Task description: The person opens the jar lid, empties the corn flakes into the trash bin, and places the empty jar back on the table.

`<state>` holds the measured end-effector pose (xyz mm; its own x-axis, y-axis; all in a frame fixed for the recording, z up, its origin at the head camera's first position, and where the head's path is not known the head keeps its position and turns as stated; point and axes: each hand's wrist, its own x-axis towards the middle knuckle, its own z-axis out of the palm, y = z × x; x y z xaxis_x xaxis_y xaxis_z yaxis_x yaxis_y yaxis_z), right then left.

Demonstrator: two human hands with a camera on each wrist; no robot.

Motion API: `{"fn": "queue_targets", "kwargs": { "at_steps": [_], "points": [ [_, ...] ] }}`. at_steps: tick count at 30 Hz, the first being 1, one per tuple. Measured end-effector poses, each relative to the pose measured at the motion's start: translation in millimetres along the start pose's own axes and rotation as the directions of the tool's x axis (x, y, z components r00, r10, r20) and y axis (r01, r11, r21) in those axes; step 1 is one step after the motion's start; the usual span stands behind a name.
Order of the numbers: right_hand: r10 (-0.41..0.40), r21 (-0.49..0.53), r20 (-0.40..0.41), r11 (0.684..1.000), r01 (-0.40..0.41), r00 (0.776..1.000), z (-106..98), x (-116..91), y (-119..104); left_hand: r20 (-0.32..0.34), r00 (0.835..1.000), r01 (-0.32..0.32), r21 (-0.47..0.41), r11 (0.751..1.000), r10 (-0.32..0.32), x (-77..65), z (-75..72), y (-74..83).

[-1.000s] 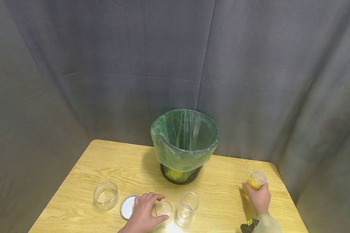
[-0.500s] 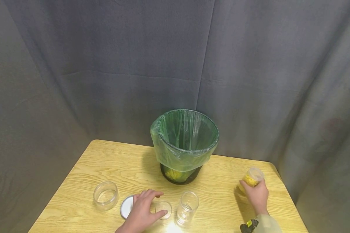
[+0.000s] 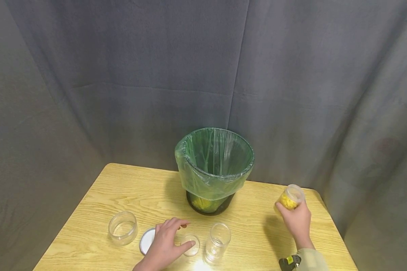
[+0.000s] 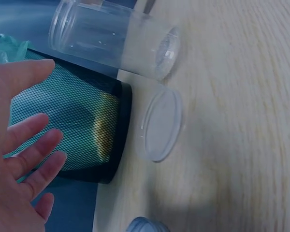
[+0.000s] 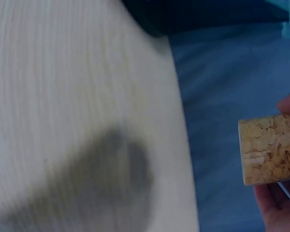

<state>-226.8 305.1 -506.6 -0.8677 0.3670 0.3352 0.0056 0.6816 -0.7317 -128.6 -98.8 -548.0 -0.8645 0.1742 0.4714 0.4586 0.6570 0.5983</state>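
Observation:
My right hand (image 3: pixel 298 224) grips a clear plastic jar of yellow flakes (image 3: pixel 287 201), held above the table at the right and slightly tilted. The right wrist view shows its flake-filled lower part (image 5: pixel 267 151) between thumb and fingers. Low in the middle, my left hand (image 3: pixel 165 244) hovers with relaxed, spread fingers and holds nothing. Just right of its thumb a clear round lid (image 3: pixel 192 248) lies flat on the wood. Beside that lid stands a tall clear jar (image 4: pixel 111 41), with no flakes seen in it. A white disc-shaped lid (image 3: pixel 146 241) is partly hidden by my left hand.
A black mesh bin (image 4: pixel 70 113) with a green plastic liner (image 3: pixel 211 188) stands at the back middle of the wooden table (image 3: pixel 129 184). A short, wide clear container (image 3: pixel 123 228) sits at the left. Grey curtains (image 3: pixel 156 75) hang behind and at both sides.
My right hand has raised the jar of flakes and moved it slightly left and away; its shadow has drawn apart from it. My left hand has shifted only a little.

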Motion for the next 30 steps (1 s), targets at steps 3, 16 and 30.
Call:
{"fn": "queue_targets", "kwargs": {
  "at_steps": [3, 16, 30],
  "points": [
    [-0.032, 0.008, -0.011, 0.999, 0.033, 0.999, -3, 0, -12, -0.001, 1.0, -0.003, -0.005, 1.0, 0.003, 2.4, -2.8, 3.5],
    [-0.102, 0.079, 0.007, 0.992, 0.101, 0.995, -14, -9, -62, -0.011, 1.0, -0.008, -0.055, 0.998, 0.007, 11.4, -12.6, 18.1],
    [-0.246, 0.197, 0.034, 0.952, 0.235, 0.969, -21, -27, -107, -0.048, 0.997, -0.071, -0.076, 0.995, 0.068, 17.5, -20.3, 33.7]
  ]
}}
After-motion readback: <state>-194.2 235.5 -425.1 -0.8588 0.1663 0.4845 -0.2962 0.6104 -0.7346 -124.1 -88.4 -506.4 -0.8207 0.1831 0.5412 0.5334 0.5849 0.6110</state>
